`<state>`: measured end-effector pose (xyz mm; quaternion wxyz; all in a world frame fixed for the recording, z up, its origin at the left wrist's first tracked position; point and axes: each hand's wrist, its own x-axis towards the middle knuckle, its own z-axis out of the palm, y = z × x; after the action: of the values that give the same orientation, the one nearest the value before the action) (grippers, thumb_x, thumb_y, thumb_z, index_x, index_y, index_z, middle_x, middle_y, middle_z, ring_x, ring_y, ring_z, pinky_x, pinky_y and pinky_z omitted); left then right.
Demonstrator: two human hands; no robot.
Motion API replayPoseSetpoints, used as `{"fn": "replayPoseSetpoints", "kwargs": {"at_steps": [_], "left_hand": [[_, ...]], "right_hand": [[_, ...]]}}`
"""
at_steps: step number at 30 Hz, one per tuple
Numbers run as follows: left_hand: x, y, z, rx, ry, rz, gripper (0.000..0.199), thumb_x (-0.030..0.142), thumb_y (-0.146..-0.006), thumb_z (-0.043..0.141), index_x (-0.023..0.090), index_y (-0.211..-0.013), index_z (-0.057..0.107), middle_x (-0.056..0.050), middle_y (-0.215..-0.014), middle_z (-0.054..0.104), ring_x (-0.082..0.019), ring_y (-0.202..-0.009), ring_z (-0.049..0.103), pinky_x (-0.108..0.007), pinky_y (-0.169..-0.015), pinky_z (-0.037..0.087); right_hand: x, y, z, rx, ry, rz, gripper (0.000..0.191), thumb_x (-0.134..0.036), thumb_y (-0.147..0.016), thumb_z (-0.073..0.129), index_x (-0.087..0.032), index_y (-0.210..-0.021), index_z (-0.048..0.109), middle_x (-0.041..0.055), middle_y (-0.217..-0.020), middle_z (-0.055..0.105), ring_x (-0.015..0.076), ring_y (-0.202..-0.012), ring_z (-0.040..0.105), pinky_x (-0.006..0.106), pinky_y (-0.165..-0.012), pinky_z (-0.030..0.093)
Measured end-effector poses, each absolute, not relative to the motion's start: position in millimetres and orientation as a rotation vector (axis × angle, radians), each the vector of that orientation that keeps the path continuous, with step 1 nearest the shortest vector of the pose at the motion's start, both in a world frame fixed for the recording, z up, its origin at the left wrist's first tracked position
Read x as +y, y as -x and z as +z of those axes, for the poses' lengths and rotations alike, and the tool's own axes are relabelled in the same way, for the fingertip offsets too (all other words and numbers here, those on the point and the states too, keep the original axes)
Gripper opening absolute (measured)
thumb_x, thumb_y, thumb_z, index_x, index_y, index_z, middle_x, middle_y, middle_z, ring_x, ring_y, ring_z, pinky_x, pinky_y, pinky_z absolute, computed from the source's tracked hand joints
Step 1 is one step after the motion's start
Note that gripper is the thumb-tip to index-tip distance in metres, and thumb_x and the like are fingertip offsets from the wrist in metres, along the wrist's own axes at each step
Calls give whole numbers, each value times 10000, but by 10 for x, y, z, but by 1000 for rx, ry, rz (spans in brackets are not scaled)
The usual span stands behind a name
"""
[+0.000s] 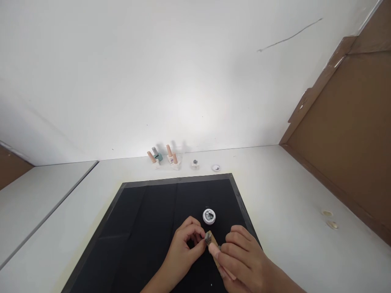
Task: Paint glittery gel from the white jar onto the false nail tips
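Note:
My right hand (241,254) grips a slim beige stick-like holder (214,244) with a small grey tip (208,237) at its far end. My left hand (183,250) pinches at that grey tip with thumb and forefinger. Both hands hover over a black mat (143,219). Just beyond the fingertips sits a small open round white jar (209,216) with greyish contents.
At the back of the white table (287,203), by the wall, stand several small beige and teal holders on bases (163,158), a tiny cube (195,163) and a white lid (216,167). Brown cardboard (348,134) leans on the right; two small discs (330,219) lie near it.

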<state>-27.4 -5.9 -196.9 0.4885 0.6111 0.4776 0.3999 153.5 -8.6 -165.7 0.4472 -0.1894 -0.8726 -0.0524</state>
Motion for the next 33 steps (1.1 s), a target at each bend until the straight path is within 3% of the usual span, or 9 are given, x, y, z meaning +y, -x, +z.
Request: {"fn": "replayPoseSetpoints", "kwargs": {"at_steps": [8, 33], "left_hand": [[-50, 282, -2021, 1137, -1475, 996, 55, 144, -724, 609, 154, -672, 594, 0, -774, 483, -79, -579, 474, -200, -528, 396], [-47, 299, -2057, 1146, -1495, 970, 118, 237, -781, 604, 150, -703, 619, -12, -795, 471, -94, -607, 462, -222, -557, 391]], "right_hand": [[-75, -1536, -1687, -2146, 575, -164, 276, -29, -758, 457, -75, -1001, 579, 40, -623, 606, 170, -604, 497, 335, -568, 440], [-43, -1567, -1758, -2161, 672, -108, 179, -35, -775, 497, -94, -925, 575, 48, -634, 572, 178, -635, 464, 339, -588, 406]]}}
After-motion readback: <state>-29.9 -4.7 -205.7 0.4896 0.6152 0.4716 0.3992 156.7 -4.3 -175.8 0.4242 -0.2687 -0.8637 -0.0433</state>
